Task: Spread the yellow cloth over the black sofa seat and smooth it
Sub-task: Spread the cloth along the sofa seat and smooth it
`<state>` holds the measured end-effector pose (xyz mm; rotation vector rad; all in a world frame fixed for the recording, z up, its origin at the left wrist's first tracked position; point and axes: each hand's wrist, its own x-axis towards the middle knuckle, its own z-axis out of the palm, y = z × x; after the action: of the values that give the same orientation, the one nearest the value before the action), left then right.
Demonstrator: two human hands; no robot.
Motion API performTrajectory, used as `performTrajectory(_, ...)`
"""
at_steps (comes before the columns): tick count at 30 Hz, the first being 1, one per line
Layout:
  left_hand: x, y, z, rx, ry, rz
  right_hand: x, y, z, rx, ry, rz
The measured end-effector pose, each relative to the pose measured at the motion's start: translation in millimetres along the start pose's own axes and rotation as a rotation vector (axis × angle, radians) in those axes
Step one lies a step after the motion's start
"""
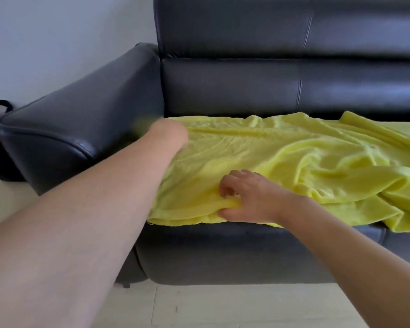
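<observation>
With the right hand point(249, 197) pinching the crumpled yellow cloth's point(282, 162) front hem, the left hand's point(171, 133) grip stayed unreadable; pulling outward evenly would flatten the folds across the black leather sofa seat point(223, 252).

We see the yellow cloth point(282, 162) lying rumpled across the black sofa seat point(234, 252); our right hand point(249, 197) pinches its front edge; our left hand point(168, 133), blurred, reaches its far corner beside the armrest point(69, 129).
</observation>
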<state>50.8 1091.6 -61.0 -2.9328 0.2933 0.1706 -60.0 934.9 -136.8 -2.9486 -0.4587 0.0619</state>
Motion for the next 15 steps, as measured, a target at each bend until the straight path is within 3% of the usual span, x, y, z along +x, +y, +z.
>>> performTrajectory(3, 21, 1, 26, 0.044, -0.120, -0.048, 1, 0, 8, -0.032, 0.052, -0.037)
performTrajectory(9, 38, 4, 35, 0.096, 0.096, -0.064, -1, 5, 18, -0.021, 0.150, -0.086)
performTrajectory(12, 37, -2, 27, 0.356, 0.187, -0.035, 1, 4, 19, -0.012, 0.152, -0.111)
performTrajectory(15, 33, -8, 44, 0.631, 0.088, -0.018, 1, 0, 19, 0.003, 0.165, -0.162)
